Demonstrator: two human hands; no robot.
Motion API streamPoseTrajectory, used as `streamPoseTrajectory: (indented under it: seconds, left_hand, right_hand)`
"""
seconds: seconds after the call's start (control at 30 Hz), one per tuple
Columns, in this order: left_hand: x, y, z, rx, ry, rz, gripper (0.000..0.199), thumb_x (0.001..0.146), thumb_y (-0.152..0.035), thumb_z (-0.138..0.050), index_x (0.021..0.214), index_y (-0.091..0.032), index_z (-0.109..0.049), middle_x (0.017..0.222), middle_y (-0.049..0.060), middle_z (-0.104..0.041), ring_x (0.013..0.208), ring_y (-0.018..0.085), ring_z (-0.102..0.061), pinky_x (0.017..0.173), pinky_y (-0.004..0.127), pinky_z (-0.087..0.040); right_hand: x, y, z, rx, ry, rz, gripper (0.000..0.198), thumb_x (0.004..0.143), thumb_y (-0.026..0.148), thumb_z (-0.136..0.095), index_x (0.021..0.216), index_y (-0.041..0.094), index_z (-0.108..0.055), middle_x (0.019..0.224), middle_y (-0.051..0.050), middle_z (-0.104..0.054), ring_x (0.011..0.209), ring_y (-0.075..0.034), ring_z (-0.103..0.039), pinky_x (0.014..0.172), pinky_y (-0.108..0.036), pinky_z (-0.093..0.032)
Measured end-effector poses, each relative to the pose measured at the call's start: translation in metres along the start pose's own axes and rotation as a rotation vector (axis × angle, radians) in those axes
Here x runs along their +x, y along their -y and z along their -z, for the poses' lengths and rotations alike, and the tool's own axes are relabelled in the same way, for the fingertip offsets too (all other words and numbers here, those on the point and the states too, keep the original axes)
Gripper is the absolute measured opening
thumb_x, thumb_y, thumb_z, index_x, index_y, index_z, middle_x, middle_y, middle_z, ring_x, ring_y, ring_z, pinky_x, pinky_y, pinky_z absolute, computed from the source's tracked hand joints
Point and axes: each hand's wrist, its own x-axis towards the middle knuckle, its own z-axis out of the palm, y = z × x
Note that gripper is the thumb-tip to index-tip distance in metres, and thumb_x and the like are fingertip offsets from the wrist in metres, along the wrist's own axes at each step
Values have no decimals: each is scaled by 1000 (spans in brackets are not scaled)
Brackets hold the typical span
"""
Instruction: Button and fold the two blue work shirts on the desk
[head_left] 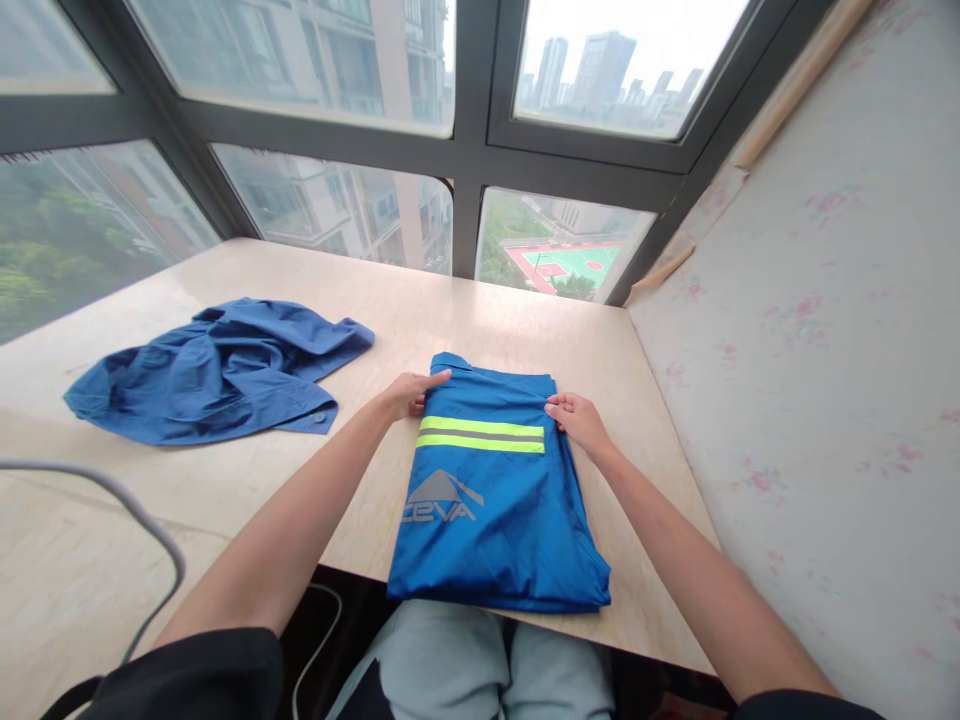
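A: Where's the folded bright-blue cloth garment (pixel 495 560) relative to the hands?

B: Flat on the pale beige countertop (pixel 405 310), between them. Bare left hand (pixel 411 394) at its left side near the far corner, bare right hand (pixel 579 420) at the right side, slightly nearer the person.

A: Grip?

B: Both pinching the garment. Left: thumb laid over the top, other fingers curled at the edge, partly hidden. Right: thumb and forefinger closed on the edge cloth.

A: Edges, room?

B: Near end sits right at the countertop's front edge, near-left corner about on the lip. Bare surface beyond the far end, up to the dark grey window frame (pixel 469 150). Narrower strip on the right, then the white floral-papered wall (pixel 817 340). Left: gap, then a crumpled darker-blue cloth garment (pixel 217 370). Thick grey cable (pixel 178 565) loops at near left.

A: Looks?

B: Roughly rectangular, layers stacked and uneven along the right, small creases. Yellow-green band with a grey centre stripe (pixel 480 434) across; grey peak logo with lettering (pixel 442 497) below, first letter at the left edge.
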Motion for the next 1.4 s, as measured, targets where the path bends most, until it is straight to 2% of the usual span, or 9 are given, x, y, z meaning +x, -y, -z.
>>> streamPoseTrajectory:
  seconds: [0.13,0.3,0.57,0.9,1.07,1.17,1.23,1.3,1.4]
  left_hand:
    - [-25,0,10,90,134,69,63,44,-56,-89,87,-13,-70,93,16,-74,76,26,-71,59,30,-57]
    - [-47,15,19,222,137,107,54,44,-45,-92,79,-12,-67,83,15,-73,69,26,-70,59,34,-58]
    - [-48,41,4,128,-80,36,53,35,-36,-96,67,-16,-59,63,5,-67,57,19,-66,49,25,-52]
    - [-50,41,13,38,19,48,56,52,-56,-86,81,-13,-63,80,11,-71,64,21,-69,56,31,-58]
    - [-53,47,6,63,-98,-61,46,55,-47,-88,71,-14,-61,61,3,-62,52,15,-62,48,25,-50]
    - [-53,51,0,69,-153,-82,45,56,-49,-87,67,-15,-59,56,0,-58,48,12,-57,46,23,-46]
    - [-52,52,-2,69,-161,-83,45,56,-51,-86,66,-16,-59,55,-1,-58,48,13,-56,46,24,-46]
    - [-51,52,-3,72,-164,-84,45,57,-52,-85,65,-16,-59,54,-1,-57,49,14,-57,47,24,-47]
    - [-51,52,-3,82,-170,-92,43,59,-51,-84,64,-17,-58,52,-1,-56,49,13,-56,47,24,-46]
  right_hand:
    - [-1,-6,-3,-118,-64,75,32,72,45,-58,88,18,-64,60,2,-59,56,-15,-53,56,-27,-42]
    - [-3,-11,-7,-201,-130,146,27,74,42,-58,86,19,-65,73,-2,-68,70,-19,-61,68,-31,-45]
    - [-4,-15,-4,-198,-92,190,20,78,36,-59,88,19,-64,81,-3,-70,77,-18,-64,76,-32,-48]
    - [-13,-18,-4,-177,-104,173,28,78,35,-56,98,16,-65,84,-4,-69,77,-18,-64,79,-34,-51]
    - [-31,-17,-9,-280,-123,231,41,83,35,-51,116,14,-62,102,-11,-69,91,-22,-65,90,-40,-51]
    - [-53,-11,-19,-419,-180,295,54,87,39,-49,134,11,-51,123,-18,-61,111,-29,-59,99,-48,-47]
    - [-73,-3,-29,-549,-194,383,63,90,43,-48,144,10,-41,140,-22,-47,131,-33,-45,108,-53,-38]
    - [-93,6,-40,-663,-154,494,66,93,45,-46,149,11,-33,154,-20,-31,143,-33,-28,114,-53,-30]
    - [-115,12,-57,-773,-81,582,62,97,46,-41,151,16,-32,159,-16,-23,147,-32,-19,116,-55,-24]
